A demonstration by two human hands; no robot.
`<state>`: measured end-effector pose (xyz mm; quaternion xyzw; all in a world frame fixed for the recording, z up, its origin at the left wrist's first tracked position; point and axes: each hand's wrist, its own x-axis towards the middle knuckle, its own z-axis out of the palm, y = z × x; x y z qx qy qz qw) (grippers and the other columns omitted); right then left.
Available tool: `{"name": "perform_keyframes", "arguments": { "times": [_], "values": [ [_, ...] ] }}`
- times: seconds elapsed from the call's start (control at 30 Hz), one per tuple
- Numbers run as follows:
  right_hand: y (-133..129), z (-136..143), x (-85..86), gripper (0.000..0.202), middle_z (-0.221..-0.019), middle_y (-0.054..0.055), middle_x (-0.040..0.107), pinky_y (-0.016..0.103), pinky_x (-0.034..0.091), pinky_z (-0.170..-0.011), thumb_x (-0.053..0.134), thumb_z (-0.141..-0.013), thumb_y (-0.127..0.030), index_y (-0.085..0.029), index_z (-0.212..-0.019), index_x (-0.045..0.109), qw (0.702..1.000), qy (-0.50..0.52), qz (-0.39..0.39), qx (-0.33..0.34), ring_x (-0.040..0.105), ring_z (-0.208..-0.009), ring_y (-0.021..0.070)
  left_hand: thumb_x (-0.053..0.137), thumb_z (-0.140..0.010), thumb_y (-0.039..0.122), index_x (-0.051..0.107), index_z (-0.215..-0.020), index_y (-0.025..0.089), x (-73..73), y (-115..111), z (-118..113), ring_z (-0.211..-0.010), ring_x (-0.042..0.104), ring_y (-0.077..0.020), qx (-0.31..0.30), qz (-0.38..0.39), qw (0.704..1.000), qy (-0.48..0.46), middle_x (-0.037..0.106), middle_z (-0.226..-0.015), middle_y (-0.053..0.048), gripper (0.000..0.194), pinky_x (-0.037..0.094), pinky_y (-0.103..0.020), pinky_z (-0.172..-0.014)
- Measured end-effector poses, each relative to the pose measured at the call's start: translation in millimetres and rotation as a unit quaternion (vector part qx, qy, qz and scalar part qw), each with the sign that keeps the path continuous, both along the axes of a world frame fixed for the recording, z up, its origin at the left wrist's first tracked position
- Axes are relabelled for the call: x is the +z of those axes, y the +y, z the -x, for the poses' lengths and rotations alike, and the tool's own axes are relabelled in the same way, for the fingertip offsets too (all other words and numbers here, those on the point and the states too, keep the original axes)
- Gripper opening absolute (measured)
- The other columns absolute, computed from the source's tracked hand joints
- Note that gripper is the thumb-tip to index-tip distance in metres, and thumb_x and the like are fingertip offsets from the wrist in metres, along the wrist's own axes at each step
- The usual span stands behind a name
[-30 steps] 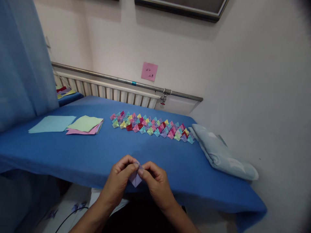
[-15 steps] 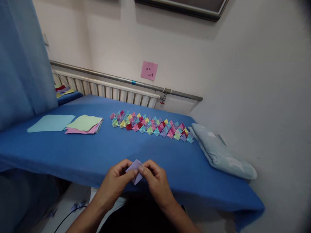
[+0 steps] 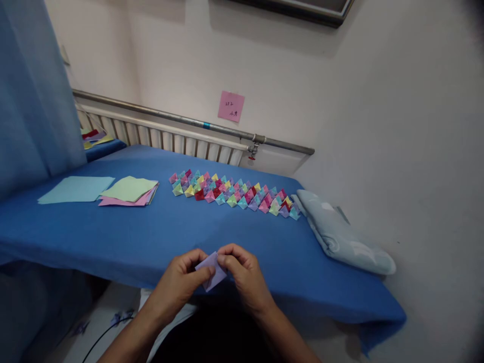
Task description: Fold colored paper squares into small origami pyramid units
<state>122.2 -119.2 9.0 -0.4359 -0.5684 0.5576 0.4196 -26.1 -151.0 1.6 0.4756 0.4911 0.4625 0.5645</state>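
A small folded piece of purple paper is held between both hands, just above the near edge of the bed-like surface. My left hand pinches its left side, thumb across the front. With thumb and forefinger, my right hand grips the paper near its top right corner. Beyond the hands, rows of small folded paper pieces in pink, yellow, green, blue, red and purple lie packed side by side on the blue cloth.
On the left lie blue paper sheets and a stack of green and pink sheets. A folded light-blue blanket rests at the right by the wall. Behind run a radiator and pipe; a blue curtain hangs at left.
My right fingers have shifted up to the paper's top corner, and the purple paper has turned slightly, showing more of its face. The whole view has moved a little.
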Motion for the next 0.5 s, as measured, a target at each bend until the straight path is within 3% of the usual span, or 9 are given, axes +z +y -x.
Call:
{"name": "perform_keyframes", "arguments": {
  "times": [0.3, 0.5],
  "values": [
    [-3.2, 1.7, -4.8, 0.015, -0.059, -0.004, 0.05, 0.022, 0.037, -0.057, 0.057, -0.075, -0.03, -0.019, -0.064, 0.057, 0.998, -0.024, -0.052, -0.037, 0.042, -0.057, 0.0106, 0.065, -0.068, 0.039, 0.057, -0.062, 0.019, -0.4, 0.0, -5.0, -0.058, 0.048, -0.0125, 0.007, 0.006, 1.0, 0.003, 0.056, -0.057, 0.004, 0.023, 0.036, -0.024, -0.059],
    [-0.4, 0.9, -4.9, 0.015, -0.062, -0.004, 0.051, 0.022, 0.037, -0.057, 0.057, -0.077, -0.03, -0.019, -0.067, 0.06, 0.998, -0.03, -0.05, -0.005, 0.043, -0.058, 0.0106, 0.068, -0.064, 0.041, 0.057, -0.061, 0.019, -0.1, 1.3, -6.9, -0.056, 0.047, -0.0119, 0.009, 0.036, 0.999, -0.015, 0.055, -0.056, 0.004, 0.025, 0.036, -0.023, -0.057]
  ]
}}
